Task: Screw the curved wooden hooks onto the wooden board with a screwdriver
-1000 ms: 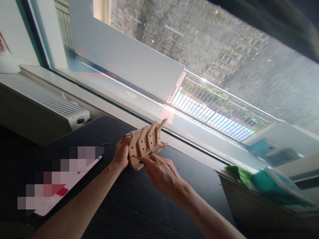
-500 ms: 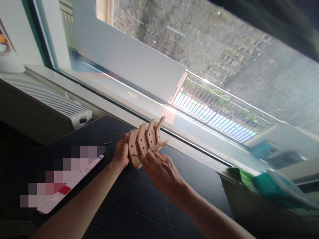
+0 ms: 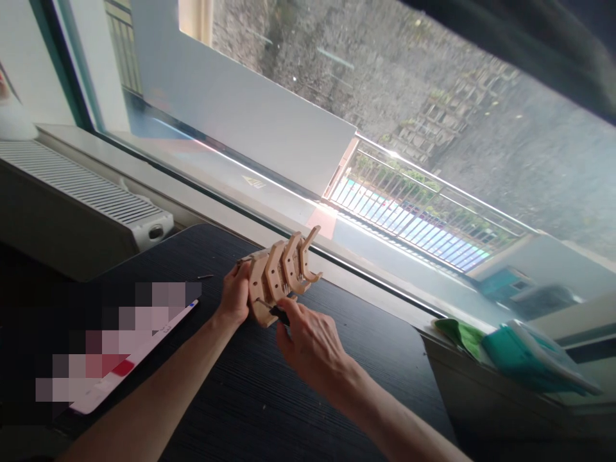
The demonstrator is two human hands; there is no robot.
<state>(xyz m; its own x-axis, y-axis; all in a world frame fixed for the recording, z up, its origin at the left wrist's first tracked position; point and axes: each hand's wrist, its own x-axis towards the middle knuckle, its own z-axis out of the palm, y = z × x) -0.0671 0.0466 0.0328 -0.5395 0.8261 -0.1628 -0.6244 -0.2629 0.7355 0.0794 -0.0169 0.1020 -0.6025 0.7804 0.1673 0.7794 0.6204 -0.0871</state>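
Observation:
A light wooden model (image 3: 273, 269) made of several angled, rib-like plates with small holes is held up over the dark table. My left hand (image 3: 235, 295) is closed around its left end, the fingers mostly hidden behind the wood. In my right hand (image 3: 315, 333), the thumb and fingers grip a small black-handled tool (image 3: 280, 314). A thin, dark metal end of that tool reaches to the lower front of the nearest plate. Whether the tip sits in a hole there I cannot tell.
On the black table (image 3: 231, 391), a thin metal piece (image 3: 205, 276) lies left of the model. A partly blurred-out pale screen device (image 3: 144, 350) is nearer me. Beyond are a radiator (image 3: 86, 186), a large window, a green cloth (image 3: 459, 337) and a teal box (image 3: 517, 359).
My right hand has drawn back slightly to the right and turned, so the tool's black handle now shows. The left hand and the model stay nearly still; the whole view has shifted slightly.

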